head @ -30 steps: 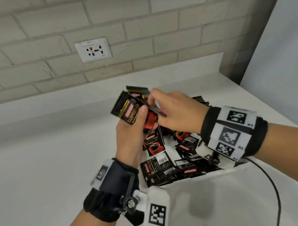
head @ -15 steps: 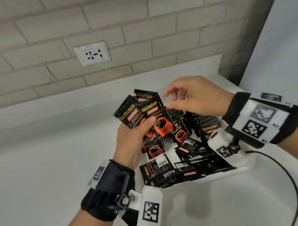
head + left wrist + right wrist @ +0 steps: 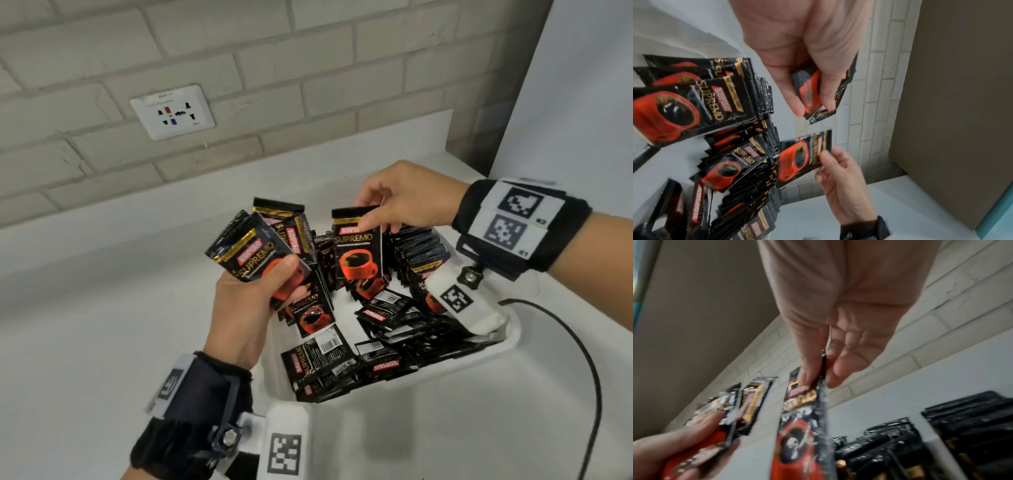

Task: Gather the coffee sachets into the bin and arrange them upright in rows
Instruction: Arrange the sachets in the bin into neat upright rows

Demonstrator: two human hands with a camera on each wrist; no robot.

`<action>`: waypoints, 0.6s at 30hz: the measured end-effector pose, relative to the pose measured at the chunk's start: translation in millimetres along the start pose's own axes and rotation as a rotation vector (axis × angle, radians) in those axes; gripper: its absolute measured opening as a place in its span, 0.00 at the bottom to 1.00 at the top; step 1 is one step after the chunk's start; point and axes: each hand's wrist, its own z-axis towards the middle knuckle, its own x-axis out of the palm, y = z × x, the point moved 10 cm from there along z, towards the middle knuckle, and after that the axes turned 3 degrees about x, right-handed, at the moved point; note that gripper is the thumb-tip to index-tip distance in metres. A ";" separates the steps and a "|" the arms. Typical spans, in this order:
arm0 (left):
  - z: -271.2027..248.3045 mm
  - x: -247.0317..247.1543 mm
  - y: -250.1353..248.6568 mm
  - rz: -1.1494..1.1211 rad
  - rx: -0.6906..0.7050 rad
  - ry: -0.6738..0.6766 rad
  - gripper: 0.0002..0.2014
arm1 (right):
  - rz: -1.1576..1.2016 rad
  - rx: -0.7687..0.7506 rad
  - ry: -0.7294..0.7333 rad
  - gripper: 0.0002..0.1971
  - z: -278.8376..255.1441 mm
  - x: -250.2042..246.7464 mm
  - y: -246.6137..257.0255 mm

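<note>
Glossy black foil sachets, crimped at the ends, fan from the left hand (image 3: pixel 251 308), thumb curled across the held bunch (image 3: pixel 260 253). The right hand (image 3: pixel 407 198), palm down, pinches one flat sachet (image 3: pixel 358 250) upright by its top edge over the white bin (image 3: pixel 507 339) by the bench's right edge, above the standing rows (image 3: pixel 418 253) and loose sachets (image 3: pixel 318 359).

Black sachets (image 3: pixel 358 255) with red cups and gold bands (barcoded backs); white bin (image 3: pixel 507 337).

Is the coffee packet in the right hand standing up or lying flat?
Standing up. The right hand pinches the single sachet by its top edge, so it hangs upright above the bin, cup picture right way up.
</note>
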 end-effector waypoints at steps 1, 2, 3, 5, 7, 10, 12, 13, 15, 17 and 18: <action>0.2 -5.6 -1.0 -0.003 0.004 -0.018 0.14 | -0.050 0.018 0.020 0.08 1.6 0.7 -7.5; 0.2 -11.1 -1.6 -0.005 0.005 -0.035 0.14 | -0.102 0.044 0.048 0.08 2.9 3.3 -15.7; -0.3 -15.8 -1.7 -0.006 0.004 -0.049 0.13 | -0.154 0.073 0.077 0.08 4.5 8.0 -23.4; -1.5 -22.5 -1.1 -0.010 0.000 -0.065 0.12 | -0.259 0.100 0.127 0.08 7.9 21.0 -32.1; -2.8 -24.6 -0.6 -0.005 -0.002 -0.062 0.11 | -0.383 0.074 0.146 0.08 14.2 34.0 -31.3; -5.2 -24.4 -1.7 0.011 0.007 -0.051 0.12 | -0.556 -0.006 0.144 0.05 23.2 48.9 -20.8; -6.0 -24.3 -2.5 0.017 0.011 -0.046 0.13 | -0.635 -0.029 0.176 0.06 26.8 58.8 -18.9; -6.2 -24.4 -2.5 0.018 0.011 -0.044 0.13 | -0.667 -0.033 0.194 0.07 27.9 63.4 -19.5; -6.4 -24.4 -2.0 0.020 0.007 -0.040 0.13 | -0.716 -0.035 0.218 0.08 29.1 70.3 -21.5; -6.4 -24.1 -1.0 0.020 0.000 -0.038 0.13 | -0.744 -0.026 0.227 0.10 30.2 73.8 -24.9; -6.5 -24.0 -0.4 0.020 -0.003 -0.039 0.13 | -0.749 -0.019 0.230 0.10 30.4 74.6 -26.6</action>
